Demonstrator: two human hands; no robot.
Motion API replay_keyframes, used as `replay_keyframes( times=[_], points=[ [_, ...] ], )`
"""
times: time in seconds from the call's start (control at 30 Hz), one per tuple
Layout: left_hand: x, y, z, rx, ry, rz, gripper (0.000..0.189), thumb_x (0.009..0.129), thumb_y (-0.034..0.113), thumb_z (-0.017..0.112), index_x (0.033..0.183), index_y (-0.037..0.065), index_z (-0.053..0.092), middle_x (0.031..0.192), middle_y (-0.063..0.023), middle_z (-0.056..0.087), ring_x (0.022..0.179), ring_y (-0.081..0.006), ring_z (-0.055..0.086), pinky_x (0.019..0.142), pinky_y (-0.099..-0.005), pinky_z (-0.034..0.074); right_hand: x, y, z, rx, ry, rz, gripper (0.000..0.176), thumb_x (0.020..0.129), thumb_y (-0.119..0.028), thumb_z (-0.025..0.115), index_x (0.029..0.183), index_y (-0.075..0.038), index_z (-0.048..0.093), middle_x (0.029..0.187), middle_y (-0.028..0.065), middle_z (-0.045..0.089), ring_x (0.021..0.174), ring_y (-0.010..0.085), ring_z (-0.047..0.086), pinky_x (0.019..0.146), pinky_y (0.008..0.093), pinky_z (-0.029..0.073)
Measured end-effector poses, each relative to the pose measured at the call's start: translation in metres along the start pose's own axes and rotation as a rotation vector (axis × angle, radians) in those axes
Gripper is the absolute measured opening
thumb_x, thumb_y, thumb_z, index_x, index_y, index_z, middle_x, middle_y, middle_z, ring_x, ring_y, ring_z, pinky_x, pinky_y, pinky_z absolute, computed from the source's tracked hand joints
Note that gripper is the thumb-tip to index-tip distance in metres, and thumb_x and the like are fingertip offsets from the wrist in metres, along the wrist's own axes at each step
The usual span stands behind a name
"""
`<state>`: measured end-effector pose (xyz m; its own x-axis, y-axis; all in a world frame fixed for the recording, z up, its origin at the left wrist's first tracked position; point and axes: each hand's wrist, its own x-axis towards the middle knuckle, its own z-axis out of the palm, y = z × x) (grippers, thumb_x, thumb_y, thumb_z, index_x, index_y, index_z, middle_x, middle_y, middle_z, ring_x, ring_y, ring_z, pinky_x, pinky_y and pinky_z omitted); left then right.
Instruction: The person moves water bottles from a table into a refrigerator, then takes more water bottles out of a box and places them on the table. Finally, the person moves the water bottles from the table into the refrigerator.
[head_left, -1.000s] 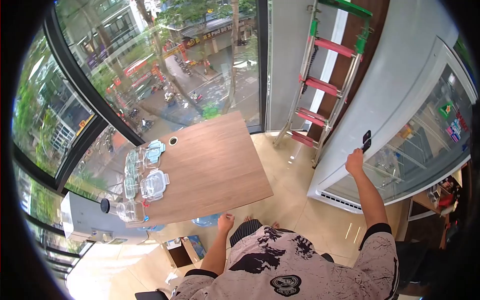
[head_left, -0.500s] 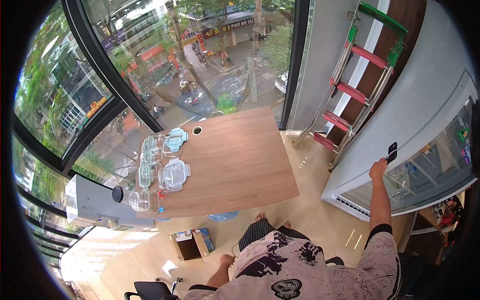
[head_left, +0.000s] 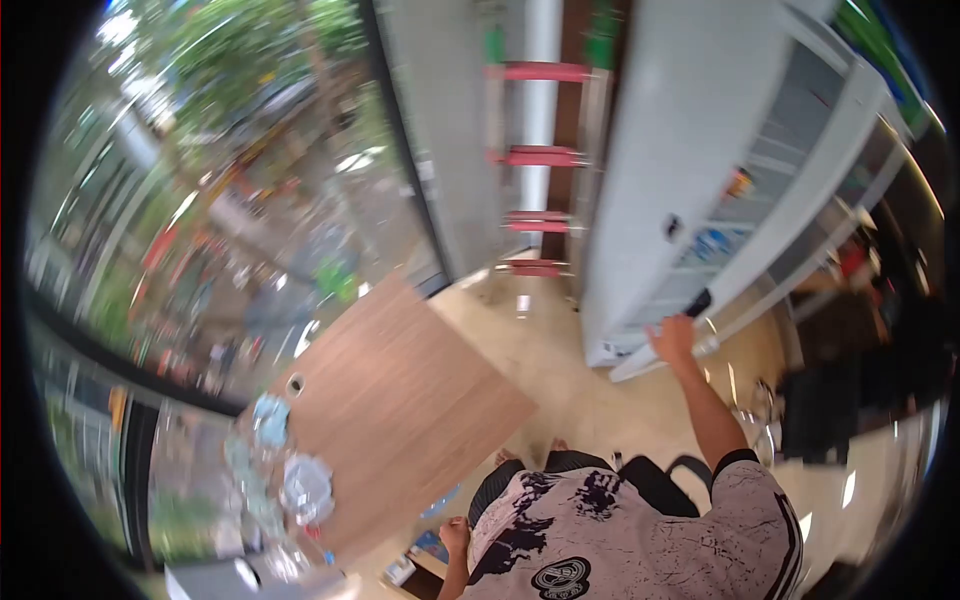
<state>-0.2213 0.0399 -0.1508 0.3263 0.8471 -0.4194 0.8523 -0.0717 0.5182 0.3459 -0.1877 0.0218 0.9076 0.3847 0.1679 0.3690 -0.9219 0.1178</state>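
My right hand [head_left: 672, 338] is closed on the dark door handle [head_left: 698, 302] of a tall white refrigerator [head_left: 640, 180]. Its glass-panelled door [head_left: 780, 262] stands ajar, swung out from the cabinet. Blurred items, some blue and some orange, show inside. Low at my left side, my left hand [head_left: 455, 534] has its fingers curled in, and I see nothing in it. It is beside the near edge of the wooden table [head_left: 410, 390].
Clear containers with pale blue lids [head_left: 307, 488] stand at the table's left end. A ladder [head_left: 540, 155] with red-padded rungs leans by the wall. A box [head_left: 430, 560] lies on the floor near my left hand. Dark furniture [head_left: 825, 405] is at the right.
The refrigerator door has opened, pulled toward me by my right hand on the handle. My view has turned right, so the table appears further left and the picture is blurred.
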Motion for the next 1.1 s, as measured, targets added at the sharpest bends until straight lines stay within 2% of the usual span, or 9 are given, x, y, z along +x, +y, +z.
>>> replay_keyframes(
  times=[0.1, 0.17, 0.27, 0.4, 0.77, 0.83, 0.93, 1.0, 1.1],
  points=[
    [0.041, 0.056, -0.025, -0.256, -0.092, 0.196, 0.016, 0.081, 0.015, 0.065, 0.080, -0.001, 0.066, 0.064, -0.0121, 0.066, 0.060, -0.0213, 0.067, 0.058, -0.0317, 0.051, -0.072, 0.034, -0.007, 0.316, 0.027, 0.182, 0.048, 0.076, -0.048, 0.065, 0.080, -0.001, 0.070, 0.088, 0.0173, 0.066, 0.086, 0.0336, 0.060, 0.076, 0.0412, 0.047],
    [0.072, 0.094, -0.038, -0.199, -0.131, 0.350, 0.016, 0.082, 0.015, 0.064, 0.079, 0.000, 0.065, 0.063, -0.0117, 0.066, 0.058, -0.0208, 0.066, 0.056, -0.0316, 0.051, -0.109, 0.053, -0.017, 0.592, -0.273, 0.634, 0.060, 0.075, -0.052, 0.064, 0.099, 0.003, 0.066, 0.095, 0.0210, 0.066, 0.093, 0.0326, 0.062, 0.081, 0.0395, 0.049],
    [0.105, 0.168, -0.065, -0.135, -0.117, 0.623, 0.016, 0.084, 0.016, 0.064, 0.079, 0.001, 0.063, 0.061, -0.0102, 0.064, 0.055, -0.0198, 0.064, 0.051, -0.0309, 0.049, -0.161, 0.076, -0.003, 0.462, -0.068, 0.915, 0.082, 0.072, -0.058, 0.066, 0.118, 0.008, 0.053, 0.094, 0.0212, 0.067, 0.094, 0.0314, 0.064, 0.083, 0.0368, 0.049],
    [0.150, 0.254, -0.074, -0.112, -0.139, 0.917, 0.012, 0.085, 0.012, 0.063, 0.084, 0.000, 0.062, 0.065, -0.0112, 0.063, 0.057, -0.0195, 0.062, 0.050, -0.0294, 0.048, -0.192, 0.097, 0.001, 0.833, 0.156, 1.001, 0.084, 0.068, -0.055, 0.072, 0.123, 0.003, 0.047, 0.095, 0.0217, 0.066, 0.095, 0.0354, 0.063, 0.084, 0.0405, 0.049],
    [0.064, 0.437, -0.031, -0.158, -0.422, 1.150, 0.013, 0.081, 0.009, 0.066, 0.091, 0.002, 0.061, 0.067, -0.0101, 0.062, 0.056, -0.0186, 0.058, 0.052, -0.0301, 0.045, -0.239, 0.136, 0.007, 0.683, 0.425, 1.165, 0.061, 0.072, -0.036, 0.073, 0.114, 0.001, 0.047, 0.099, 0.0232, 0.064, 0.094, 0.0401, 0.061, 0.081, 0.0441, 0.048],
    [0.044, 0.455, -0.009, -0.139, -0.483, 1.183, 0.015, 0.081, 0.009, 0.067, 0.092, 0.003, 0.061, 0.067, -0.0105, 0.062, 0.056, -0.0196, 0.058, 0.053, -0.0307, 0.046, -0.241, 0.128, 0.031, 0.743, 0.758, 1.181, 0.067, 0.074, -0.030, 0.073, 0.122, 0.005, 0.042, 0.111, 0.0252, 0.058, 0.105, 0.0386, 0.056, 0.090, 0.0411, 0.043],
    [0.020, 0.501, 0.032, -0.127, -0.585, 1.230, 0.017, 0.080, 0.011, 0.069, 0.092, 0.001, 0.061, 0.065, -0.0105, 0.062, 0.054, -0.0193, 0.058, 0.052, -0.0298, 0.046, -0.209, 0.081, 0.044, 1.118, 0.716, 1.387, 0.072, 0.078, -0.026, 0.071, 0.130, 0.008, 0.034, 0.120, 0.0229, 0.051, 0.115, 0.0333, 0.047, 0.102, 0.0389, 0.033],
    [0.005, 0.543, 0.063, 0.009, -0.618, 1.334, 0.026, 0.078, 0.015, 0.069, 0.099, 0.003, 0.058, 0.080, -0.0133, 0.064, 0.067, -0.0246, 0.061, 0.060, -0.0347, 0.048, -0.151, 0.065, 0.029, 1.477, 0.081, 1.645, 0.076, 0.079, -0.030, 0.071, 0.136, 0.001, 0.031, 0.096, 0.0147, 0.059, 0.083, 0.0200, 0.059, 0.075, 0.0331, 0.049],
    [-0.007, 0.613, 0.127, 0.252, -0.344, 1.609, 0.039, 0.078, 0.022, 0.070, 0.108, 0.002, 0.055, 0.101, -0.0173, 0.061, 0.089, -0.0294, 0.059, 0.073, -0.0394, 0.048, -0.069, 0.091, 0.056, 1.491, 0.008, 1.100, 0.063, 0.079, -0.032, 0.072, 0.126, 0.001, 0.045, 0.082, 0.0080, 0.060, 0.073, 0.0172, 0.059, 0.063, 0.0287, 0.048]
  ],
)
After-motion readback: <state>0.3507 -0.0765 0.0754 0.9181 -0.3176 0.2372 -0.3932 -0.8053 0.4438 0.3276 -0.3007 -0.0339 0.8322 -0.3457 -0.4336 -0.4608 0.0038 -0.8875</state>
